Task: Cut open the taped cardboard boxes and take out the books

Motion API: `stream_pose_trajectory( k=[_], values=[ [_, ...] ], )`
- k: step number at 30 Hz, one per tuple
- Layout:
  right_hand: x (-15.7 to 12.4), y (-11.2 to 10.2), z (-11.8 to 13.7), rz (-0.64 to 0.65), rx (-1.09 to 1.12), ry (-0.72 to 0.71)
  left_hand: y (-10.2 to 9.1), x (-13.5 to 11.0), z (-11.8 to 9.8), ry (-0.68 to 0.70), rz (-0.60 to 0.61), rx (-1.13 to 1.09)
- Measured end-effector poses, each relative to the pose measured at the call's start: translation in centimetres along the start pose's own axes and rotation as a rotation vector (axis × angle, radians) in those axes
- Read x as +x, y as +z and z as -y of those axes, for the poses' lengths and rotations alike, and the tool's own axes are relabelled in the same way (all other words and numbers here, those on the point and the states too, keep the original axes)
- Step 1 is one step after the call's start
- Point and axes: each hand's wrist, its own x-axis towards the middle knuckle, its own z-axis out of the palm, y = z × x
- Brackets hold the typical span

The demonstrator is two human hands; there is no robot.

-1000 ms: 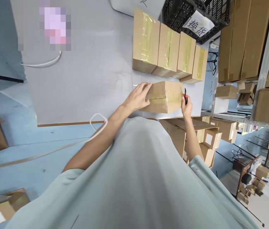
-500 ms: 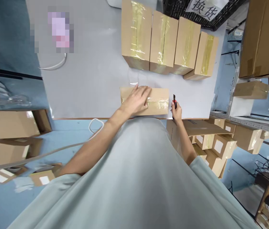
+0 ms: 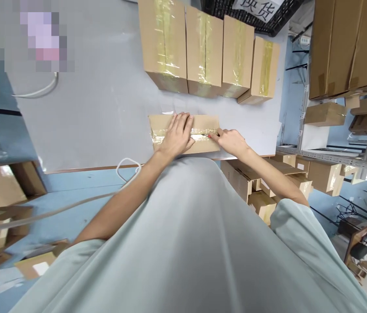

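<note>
A small taped cardboard box (image 3: 203,148) lies on the table close to my body. My left hand (image 3: 179,132) rests on top of it, left of its middle, fingers stretched out and pressing it down. At the box's right end my right hand (image 3: 232,141) is closed round a box cutter (image 3: 209,136), of which just a bit of red shows between the fingers. The blade is hidden. Along the middle of the box's taped top runs a seam, with a bright gap between my two hands.
Several taped boxes (image 3: 203,48) stand in a row behind. A black crate (image 3: 268,28) with a paper sign is at the back right. Left on the grey table (image 3: 98,108) lies a blurred-out object (image 3: 43,39) with a white cable. Below the edge hangs another cable (image 3: 127,161).
My right hand has moved left with the box cutter, from beside the box onto its right end. My left hand stays on the box. The view has shifted slightly.
</note>
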Motion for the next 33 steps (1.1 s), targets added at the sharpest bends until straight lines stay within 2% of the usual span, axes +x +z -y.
stream_pose_trajectory(
  k=[5,9,15,21,24,26,28,30,33],
  values=[
    [0.3,-1.9,1.4,0.02,-0.028,0.036,0.6,0.0,0.2,-0.003,-0.023,-0.047],
    [1.0,-2.5,1.8,0.019,-0.054,0.007,0.7,-0.1,0.6,0.009,-0.022,-0.06],
    [-0.4,-1.9,-1.1,0.086,-0.099,0.087,0.8,0.0,0.6,0.016,-0.027,-0.068],
    [-2.6,-0.8,-3.7,0.059,-0.058,0.112,0.5,-0.1,0.5,0.033,-0.003,-0.043],
    [-4.2,1.5,-7.3,-0.033,0.077,0.203,0.5,-0.1,0.6,0.046,-0.003,-0.033],
    [-4.5,4.3,-9.6,-0.161,0.268,0.323,0.6,-0.1,0.7,0.056,-0.007,-0.023],
    [-3.4,7.8,-10.6,-0.267,0.547,0.516,0.5,-0.2,1.0,0.072,-0.009,-0.017],
    [-1.1,11.3,-9.7,-0.315,0.945,0.682,0.1,-0.5,1.7,0.086,-0.012,-0.02],
    [3.3,15.1,-5.0,-0.322,1.494,0.852,-1.5,-1.7,3.5,0.084,-0.038,-0.036]
  ],
)
